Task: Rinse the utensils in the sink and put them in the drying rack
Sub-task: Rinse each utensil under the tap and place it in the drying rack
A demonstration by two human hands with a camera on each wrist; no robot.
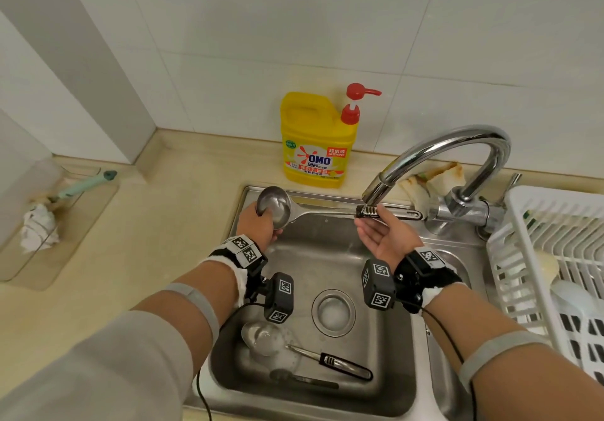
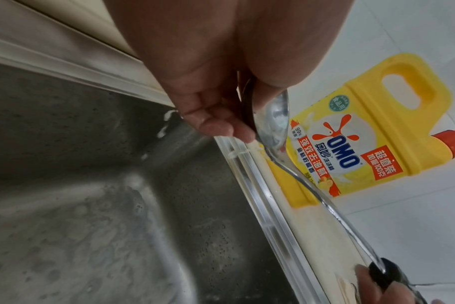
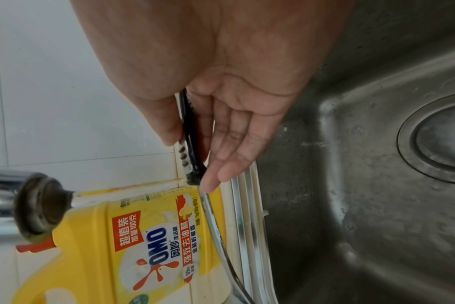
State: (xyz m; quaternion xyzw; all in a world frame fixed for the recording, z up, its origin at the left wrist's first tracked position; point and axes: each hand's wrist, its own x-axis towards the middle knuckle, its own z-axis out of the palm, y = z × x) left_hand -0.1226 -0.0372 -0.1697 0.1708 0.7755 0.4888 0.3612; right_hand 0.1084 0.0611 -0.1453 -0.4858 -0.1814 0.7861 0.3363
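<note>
Soapy spoons (image 1: pixel 294 352) wait low in the sink (image 1: pixel 392 371); above, left hand (image 1: pixel 258 224) cups the ladle (image 1: pixel 274 206) bowl, right hand (image 1: pixel 382 237) pinches its handle, probably steadying it under the faucet (image 1: pixel 376 188).

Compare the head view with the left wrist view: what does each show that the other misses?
Only the head view shows the white drying rack, the faucet, the right hand under the ladle's black handle, and a second ladle lying in the basin. Only the left wrist view shows suds on the sink wall close up. Both show the left hand gripping the ladle bowl, and the yellow detergent bottle.
</note>
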